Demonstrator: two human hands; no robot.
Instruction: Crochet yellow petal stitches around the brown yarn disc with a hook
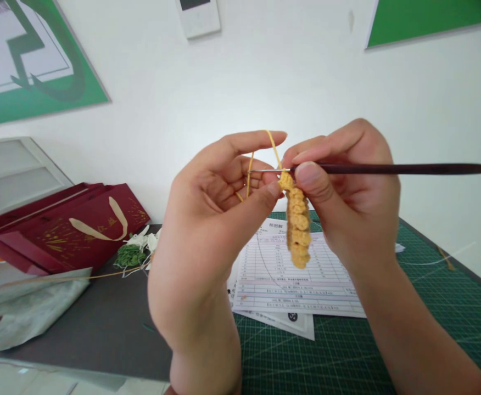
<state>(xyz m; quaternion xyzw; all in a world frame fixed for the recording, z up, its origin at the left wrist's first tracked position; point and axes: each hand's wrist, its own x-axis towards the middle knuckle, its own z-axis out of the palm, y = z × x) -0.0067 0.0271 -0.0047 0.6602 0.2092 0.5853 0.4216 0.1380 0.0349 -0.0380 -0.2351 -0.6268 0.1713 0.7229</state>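
Observation:
A yellow crocheted strip (300,227) hangs down between my hands, its top pinched by the thumb and a finger of my left hand (219,203). Yellow yarn (273,147) loops over the raised index finger of that hand and runs down past its palm. My right hand (353,192) grips a crochet hook (409,169) with a dark handle, held level. The hook's thin metal shaft passes by the strip's top, and its tip reaches the yarn in front of my left palm.
Printed sheets (298,274) lie on a green cutting mat (425,307). To the left are a dark red gift bag (96,236), a green yarn ball (130,255), white yarn pieces (141,238) and a pale bag (38,310) on a dark table surface (117,323).

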